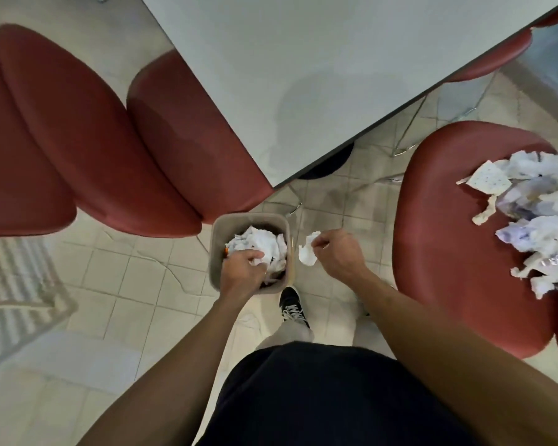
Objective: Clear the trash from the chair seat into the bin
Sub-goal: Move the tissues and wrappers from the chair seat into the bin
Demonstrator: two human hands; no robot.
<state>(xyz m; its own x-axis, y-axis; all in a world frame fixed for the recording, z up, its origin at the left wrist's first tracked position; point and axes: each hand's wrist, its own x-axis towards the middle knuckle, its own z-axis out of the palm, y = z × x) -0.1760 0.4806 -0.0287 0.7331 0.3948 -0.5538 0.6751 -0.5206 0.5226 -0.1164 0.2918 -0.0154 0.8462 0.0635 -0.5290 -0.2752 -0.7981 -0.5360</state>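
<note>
A small beige bin (218, 230) stands on the tiled floor, filled with crumpled white paper (264, 241). My left hand (244, 268) reaches into the bin and grips some of that paper. My right hand (337, 252) hovers just right of the bin and pinches a small white paper scrap (307, 254). A pile of crumpled paper and wrapper trash (535, 217) lies on the red chair seat (448, 236) at the right.
A grey table (303, 75) spans the top, with red chairs (78, 140) to the left and another under its far right edge. A striped rug (10, 284) lies at the left. My shoe (290, 305) stands just below the bin.
</note>
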